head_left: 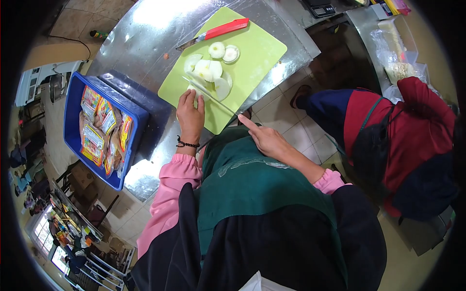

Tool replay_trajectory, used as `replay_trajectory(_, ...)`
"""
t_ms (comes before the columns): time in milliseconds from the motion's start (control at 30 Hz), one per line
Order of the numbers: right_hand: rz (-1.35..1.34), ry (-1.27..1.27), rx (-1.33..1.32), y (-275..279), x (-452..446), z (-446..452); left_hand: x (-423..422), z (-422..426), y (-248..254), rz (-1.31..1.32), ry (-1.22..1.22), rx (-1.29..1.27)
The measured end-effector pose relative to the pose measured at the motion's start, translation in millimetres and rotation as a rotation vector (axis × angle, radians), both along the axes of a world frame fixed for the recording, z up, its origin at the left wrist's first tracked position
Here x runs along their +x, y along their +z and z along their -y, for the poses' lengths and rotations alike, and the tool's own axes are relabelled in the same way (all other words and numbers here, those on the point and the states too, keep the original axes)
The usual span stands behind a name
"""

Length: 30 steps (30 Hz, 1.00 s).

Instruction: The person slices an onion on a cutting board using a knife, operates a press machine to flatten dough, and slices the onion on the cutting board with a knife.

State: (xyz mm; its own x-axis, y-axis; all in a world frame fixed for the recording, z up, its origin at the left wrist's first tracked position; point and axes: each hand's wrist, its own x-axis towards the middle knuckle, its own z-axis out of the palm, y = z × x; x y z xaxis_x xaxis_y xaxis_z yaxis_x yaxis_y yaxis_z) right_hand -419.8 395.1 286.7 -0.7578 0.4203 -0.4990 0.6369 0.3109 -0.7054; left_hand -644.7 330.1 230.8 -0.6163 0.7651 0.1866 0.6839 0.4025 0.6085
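Observation:
My right hand (267, 139) grips a knife (216, 100), its index finger stretched along the back; the handle is hidden in the palm. The blade points up and left across a green cutting board (259, 63), beside white onion pieces (208, 70). Close to the blade's tip is my left hand (191, 112), thumb and fingers apart at the board's lower left edge. Whether its fingertips touch the blade or a slice is unclear. Two small round onion ends (231, 54) lie above the larger pieces. Across the board's top rests a red-handled knife (225, 29).
A blue plastic bin (71, 104) of colourful food packets (94, 138) stands left on the metal table (141, 41). At right, a person in a red and navy top (412, 140) bends near the counter. A black scale (320, 8) sits at the upper right.

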Motion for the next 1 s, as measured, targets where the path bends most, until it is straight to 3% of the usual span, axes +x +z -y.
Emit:
replay_trajectory(333, 0.013, 0.006, 0.003, -5, 0, -2, -5, -1, 7, 0.078, -0.003, -0.025)
replay_trajectory(433, 0.009, 0.014, 0.02, -11, -2, -5, -11, -2, 12, 0.017, -0.057, -0.072)
replay_trajectory(500, 0.044, 0.031, 0.025, -11, -2, -4, -16, 1, 13, -0.263, -0.267, -0.131)
replay_trajectory(600, 0.033, 0.04, 0.055, -11, -1, -2, -22, 1, 13, -0.269, -0.351, -0.144)
replay_trajectory(733, 0.02, 0.049, 0.083, -13, 1, 0, -20, -1, 8, -0.079, -0.311, -0.119)
replay_trajectory(800, -0.031, 0.004, 0.062, -11, -1, 1, -16, 1, 5, -0.001, -0.156, -0.088)
replay_trajectory(1000, -0.034, -0.003, 0.046, 2, -8, 0, -11, 5, -1, -0.063, -0.136, -0.006)
